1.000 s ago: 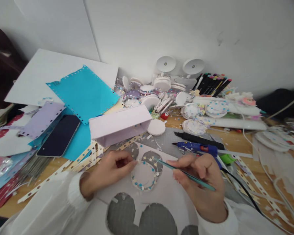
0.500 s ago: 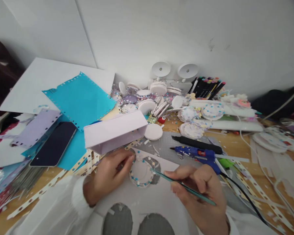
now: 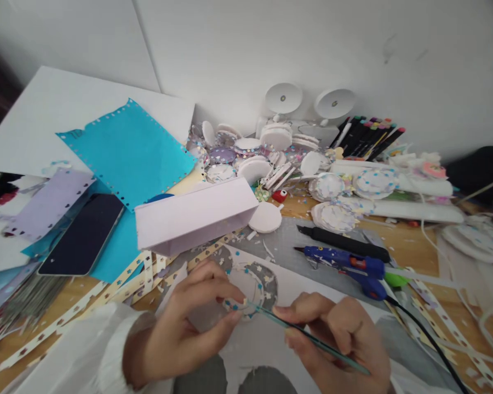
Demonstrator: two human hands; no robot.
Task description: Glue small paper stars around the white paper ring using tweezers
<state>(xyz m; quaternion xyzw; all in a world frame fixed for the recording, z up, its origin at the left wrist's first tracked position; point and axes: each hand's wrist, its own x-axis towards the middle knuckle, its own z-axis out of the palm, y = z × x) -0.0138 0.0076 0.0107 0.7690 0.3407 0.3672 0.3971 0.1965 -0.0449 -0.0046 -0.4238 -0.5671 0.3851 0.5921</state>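
Note:
Pinched in my right hand (image 3: 337,334) is a pair of slim teal tweezers (image 3: 312,335), their tip pointing left. At that tip, a tiny cream paper bit (image 3: 245,301) touches the index fingertip of my left hand (image 3: 193,317). The left thumb and index finger are apart, over the near left side of a round white disc (image 3: 246,282). Small blue and cream stars run around the disc's rim, and the left fingers hide part of it. Under the disc lies a white sheet (image 3: 267,345) with round cut-outs showing grey below.
A blue glue gun (image 3: 340,261) with its cord and a black marker (image 3: 345,243) lie beyond my right hand. An open lilac box (image 3: 193,216) stands behind the disc. At left lie a phone (image 3: 84,235) and blue sheet (image 3: 133,156). Several decorated discs (image 3: 332,216) are piled behind.
My left hand has moved right and toward me, its index finger now meeting the tweezers' tip. The tip has come off the disc's right rim, lower and slightly left. The camera view has shifted.

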